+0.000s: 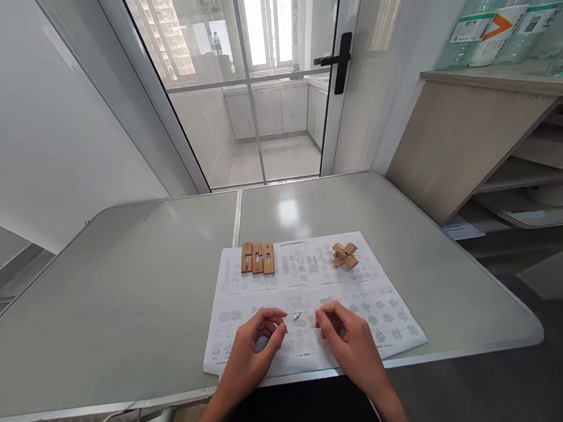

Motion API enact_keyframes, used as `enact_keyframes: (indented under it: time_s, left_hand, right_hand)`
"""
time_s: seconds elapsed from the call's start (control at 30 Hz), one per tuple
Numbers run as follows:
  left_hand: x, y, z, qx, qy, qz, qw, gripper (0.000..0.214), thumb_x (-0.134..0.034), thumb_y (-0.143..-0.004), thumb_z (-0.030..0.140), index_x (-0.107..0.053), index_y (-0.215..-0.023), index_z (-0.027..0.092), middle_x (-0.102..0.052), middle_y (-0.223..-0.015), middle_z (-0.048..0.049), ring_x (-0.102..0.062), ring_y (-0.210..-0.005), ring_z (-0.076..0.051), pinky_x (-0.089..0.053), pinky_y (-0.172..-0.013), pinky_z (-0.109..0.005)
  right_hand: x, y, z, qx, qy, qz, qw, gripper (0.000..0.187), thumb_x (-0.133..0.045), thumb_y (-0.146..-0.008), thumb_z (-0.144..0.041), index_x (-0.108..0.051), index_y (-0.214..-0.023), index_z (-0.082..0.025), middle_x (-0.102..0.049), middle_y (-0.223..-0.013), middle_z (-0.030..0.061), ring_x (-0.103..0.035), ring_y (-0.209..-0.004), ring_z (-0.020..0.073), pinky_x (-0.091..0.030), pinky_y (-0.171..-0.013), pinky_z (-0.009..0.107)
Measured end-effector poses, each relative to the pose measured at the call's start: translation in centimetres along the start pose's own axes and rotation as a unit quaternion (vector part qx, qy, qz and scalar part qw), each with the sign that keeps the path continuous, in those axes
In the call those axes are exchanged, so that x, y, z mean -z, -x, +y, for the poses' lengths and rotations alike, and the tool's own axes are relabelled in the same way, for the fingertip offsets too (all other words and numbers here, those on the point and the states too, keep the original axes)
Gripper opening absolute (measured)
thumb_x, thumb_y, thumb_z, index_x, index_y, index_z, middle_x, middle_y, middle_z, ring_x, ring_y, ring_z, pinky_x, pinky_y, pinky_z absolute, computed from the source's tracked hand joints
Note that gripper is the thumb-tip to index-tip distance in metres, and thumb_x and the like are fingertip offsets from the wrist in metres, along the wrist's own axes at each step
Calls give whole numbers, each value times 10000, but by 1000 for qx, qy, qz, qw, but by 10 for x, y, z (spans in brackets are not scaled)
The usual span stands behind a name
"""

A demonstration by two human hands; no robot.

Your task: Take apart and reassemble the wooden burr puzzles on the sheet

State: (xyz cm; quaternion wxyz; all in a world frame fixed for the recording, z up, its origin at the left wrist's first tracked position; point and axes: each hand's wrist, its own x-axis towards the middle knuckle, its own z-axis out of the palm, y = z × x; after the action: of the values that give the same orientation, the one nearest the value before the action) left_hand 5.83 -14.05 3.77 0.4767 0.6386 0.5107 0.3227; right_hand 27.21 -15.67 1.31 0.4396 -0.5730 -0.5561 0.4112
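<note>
My left hand (253, 344) rests over the lower middle of a printed sheet (306, 358). Its fingers are curled loosely, with a gap between thumb and fingertips and nothing in it. Across from it, my right hand (354, 343) has thumb and index finger drawn together, and no object shows between them. Beyond the left hand, three flat wooden puzzle pieces (257, 259) with slots and notches lie side by side on the paper. An assembled cross-shaped wooden puzzle (344, 255) sits near the sheet's far right corner. Neither hand touches the wood.
The paper lies on a grey-green table (151, 298) with a pale metal edge. Behind it stands a glass door with a black handle (343, 63). At the right is a wooden shelf unit (476, 131) with several plastic bottles (521, 35) on top.
</note>
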Motion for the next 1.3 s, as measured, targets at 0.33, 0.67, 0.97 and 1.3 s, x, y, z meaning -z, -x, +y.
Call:
enact_keyframes:
  time_s: [0.33,0.67,0.97,1.3]
  left_hand:
    - [-1,-1,1,2,-9,8,1000,333,-624,-987,491,-700,-1126,198,-700,-926,-54,-645,-806,-184,-561,-807,-327]
    - [0,0,-2,-5,-8,8,1000,335,-618,-991,493,-707,-1121,198,-700,-921,-57,-648,-809,-186,-571,-786,-320]
    - [0,1,-4,-1,-6,15,1000,329,-622,-985,505,-714,-1104,212,-725,-940,-64,-679,-857,-208,-580,-806,-329]
    - [0,3,-21,-101,-162,70,979,248,-586,-1005,390,-686,-1184,250,-665,-1224,-120,-631,-1158,-301,-530,-1037,-497]
  right_hand:
    - [1,0,-4,0,-5,3,1000,380,-534,-1026,-549,-638,-834,-238,-663,-739,20,-590,-660,202,-424,-612,306]
    - [-1,0,-1,4,13,4,1000,394,-512,-1035,-552,-626,-832,-234,-661,-730,21,-597,-658,201,-442,-638,311]
    - [-5,-1,4,8,22,9,1000,435,-497,-1034,-589,-627,-818,-234,-647,-712,18,-589,-647,198,-434,-606,302]
    - [-5,-1,0,8,21,9,1000,432,-506,-1033,-582,-627,-813,-230,-624,-704,11,-582,-643,191,-435,-611,299]
